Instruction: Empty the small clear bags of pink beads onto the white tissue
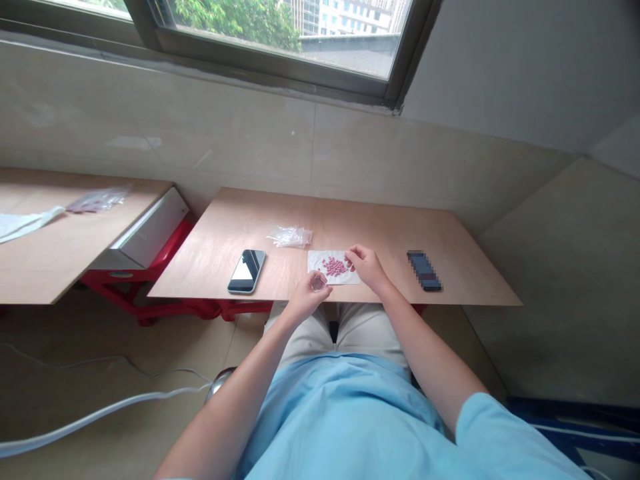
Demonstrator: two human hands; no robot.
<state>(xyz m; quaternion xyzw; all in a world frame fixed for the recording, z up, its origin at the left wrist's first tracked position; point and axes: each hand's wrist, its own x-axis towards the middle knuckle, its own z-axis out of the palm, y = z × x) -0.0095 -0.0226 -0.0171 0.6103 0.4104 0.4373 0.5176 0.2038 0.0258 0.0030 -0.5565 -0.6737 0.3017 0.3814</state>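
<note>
My left hand (309, 293) is at the table's front edge, its fingers curled round a small clear plastic bag (318, 283). The bag's shape and contents are hard to make out. Beside it a white sheet (355, 279) lies flat, bearing a loose cluster of small pinkish-red beads (334, 267). Over the sheet's right side, my right hand (367, 265) has thumb and forefinger pinched together. Whatever sits between those fingertips is too small to name.
A phone (247, 271) lies left of the sheet, with a pile of clear plastic bags (291, 236) behind it. On the right is a dark blurred-out object (425, 271). Another table (45, 267) at left holds a plastic packet (99, 199). Red stools (137, 293) stand underneath.
</note>
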